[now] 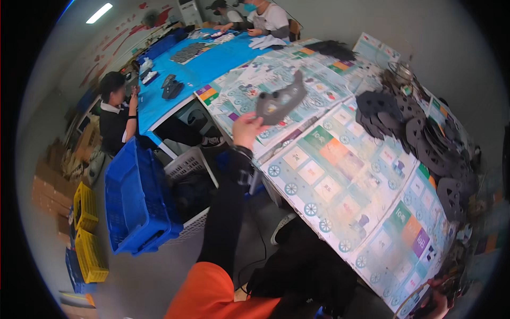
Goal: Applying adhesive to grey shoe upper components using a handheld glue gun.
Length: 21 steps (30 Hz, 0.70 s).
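My left hand [248, 129] reaches out over the near-left edge of the patterned table [366, 207]. Its fingers pinch one end of a dark grey foam shoe upper [284, 104], a curved piece with cutouts, which is raised and slightly blurred. At the lower right rim of the picture, my right hand [440, 302] is closed around something dark that I cannot make out. A heap of similar dark shoe uppers [419, 127] lies along the table's right side.
A blue-covered table [212, 64] with more dark pieces adjoins the far end. One person [114, 106] sits left of it; other people [268, 21] work at its far end. Blue crates [138, 207], a white basket [191, 159] and yellow crates [89, 255] stand to my left.
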{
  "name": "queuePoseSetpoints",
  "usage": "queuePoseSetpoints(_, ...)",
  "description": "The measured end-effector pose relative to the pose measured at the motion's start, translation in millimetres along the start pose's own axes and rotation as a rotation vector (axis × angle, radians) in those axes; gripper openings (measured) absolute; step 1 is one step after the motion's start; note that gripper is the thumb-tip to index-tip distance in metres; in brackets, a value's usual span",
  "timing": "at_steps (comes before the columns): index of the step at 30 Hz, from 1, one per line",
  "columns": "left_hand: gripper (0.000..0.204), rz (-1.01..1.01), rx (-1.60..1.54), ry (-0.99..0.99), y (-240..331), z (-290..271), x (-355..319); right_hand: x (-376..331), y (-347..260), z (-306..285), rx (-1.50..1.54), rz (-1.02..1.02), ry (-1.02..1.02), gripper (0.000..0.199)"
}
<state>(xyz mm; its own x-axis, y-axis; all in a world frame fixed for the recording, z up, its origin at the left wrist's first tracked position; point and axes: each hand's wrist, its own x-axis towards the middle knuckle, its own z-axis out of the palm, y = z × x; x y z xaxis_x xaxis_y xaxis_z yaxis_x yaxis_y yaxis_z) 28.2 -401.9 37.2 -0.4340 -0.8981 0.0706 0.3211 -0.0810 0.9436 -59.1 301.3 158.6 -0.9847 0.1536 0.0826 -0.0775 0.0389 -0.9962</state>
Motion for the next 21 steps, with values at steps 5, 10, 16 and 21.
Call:
queuePoseSetpoints(5,0.032,-0.15,0.154,0.076,-31.3,-29.3,35.5,-9.2,-3.2,9.2,0.062,0.026,0.03,0.026)
queuePoseSetpoints(10,0.051,0.148,1.133,0.164,-44.1,-51.4,47.7,-18.0,-12.5,24.9,-0.047,-0.005,-0.029,0.023)
queuePoseSetpoints(16,0.032,-0.371,0.337,0.204,-37.9,-67.7,85.0,-14.2,-4.5,20.0,-0.002,-0.02,-0.071,0.022)
queuePoseSetpoints(21,0.034,-0.464,0.63,0.232,-27.9,-43.1,96.0,-3.6,14.6,12.2,-0.195,-0.19,-0.084,0.027)
